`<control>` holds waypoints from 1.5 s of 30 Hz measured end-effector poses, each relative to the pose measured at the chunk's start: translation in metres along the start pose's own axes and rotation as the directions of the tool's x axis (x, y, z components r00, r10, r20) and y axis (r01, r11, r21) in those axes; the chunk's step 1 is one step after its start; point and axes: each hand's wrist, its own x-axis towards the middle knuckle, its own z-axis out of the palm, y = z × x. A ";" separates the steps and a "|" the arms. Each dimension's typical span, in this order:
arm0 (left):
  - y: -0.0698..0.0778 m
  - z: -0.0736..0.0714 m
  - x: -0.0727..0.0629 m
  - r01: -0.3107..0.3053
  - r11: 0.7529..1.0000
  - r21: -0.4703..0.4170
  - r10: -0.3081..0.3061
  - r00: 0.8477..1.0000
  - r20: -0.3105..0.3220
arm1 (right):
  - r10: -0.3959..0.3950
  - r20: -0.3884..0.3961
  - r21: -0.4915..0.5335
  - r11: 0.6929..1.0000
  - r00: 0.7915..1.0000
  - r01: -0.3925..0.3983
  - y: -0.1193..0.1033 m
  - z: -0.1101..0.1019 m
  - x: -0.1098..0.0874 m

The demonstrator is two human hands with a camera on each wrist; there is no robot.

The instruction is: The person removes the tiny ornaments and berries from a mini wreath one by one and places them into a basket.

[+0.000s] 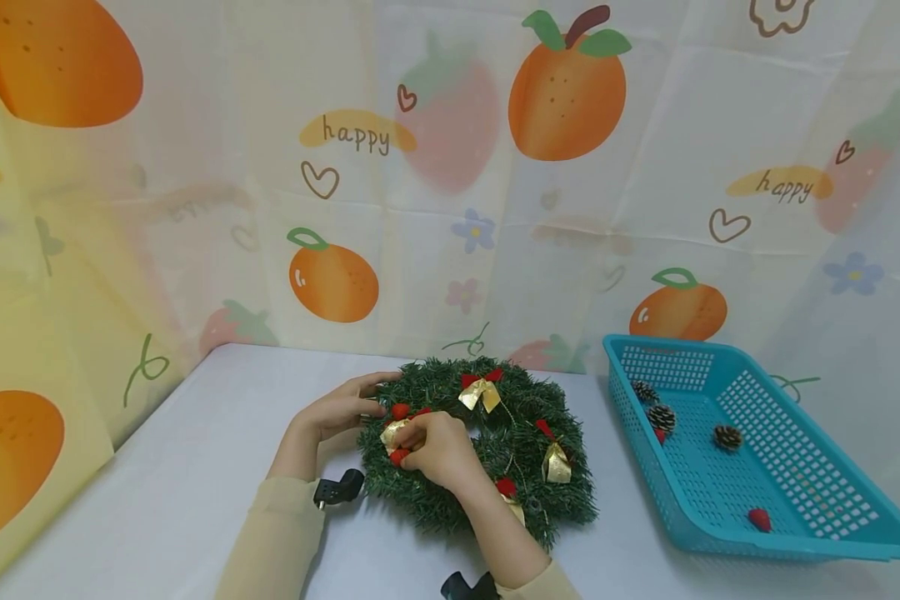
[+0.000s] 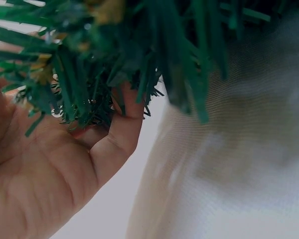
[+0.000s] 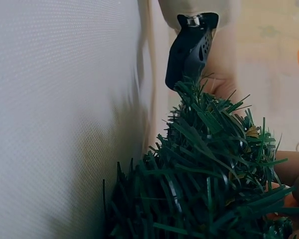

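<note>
A green artificial wreath (image 1: 438,383) lies on the white table, decorated with gold bows topped in red. My left hand (image 1: 341,410) grips its left edge; in the left wrist view, the fingers (image 2: 122,137) curl up into the needles. Over the wreath's left side, my right hand (image 1: 442,450) pinches a small red berry (image 1: 399,457) between thumb and fingers, right beside a gold bow (image 1: 392,435). Another red berry (image 1: 400,411) sits just above that bow. The right forearm partly covers the lowest bow (image 1: 515,505). Needles hide most of the right hand in its own wrist view.
A blue plastic basket (image 1: 645,475) stands to the right, holding several pinecones (image 1: 727,437) and red berries (image 1: 759,519). Behind the table (image 1: 195,475) hangs a fruit-printed curtain (image 1: 435,250). A black wrist camera (image 1: 337,488) is strapped at the left sleeve.
</note>
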 end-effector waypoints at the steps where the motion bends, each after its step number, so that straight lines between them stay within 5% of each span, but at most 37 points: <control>1: 0.000 0.000 0.000 -0.001 1.000 0.000 0.001 1.000 0.000 | -0.001 0.000 -0.011 1.000 1.000 0.001 0.000 0.000 0.000; 45: 0.000 -0.001 0.001 -0.004 1.000 -0.003 0.004 1.000 0.011 | -0.017 0.001 0.110 0.994 1.000 0.016 -0.003 -0.025 -0.004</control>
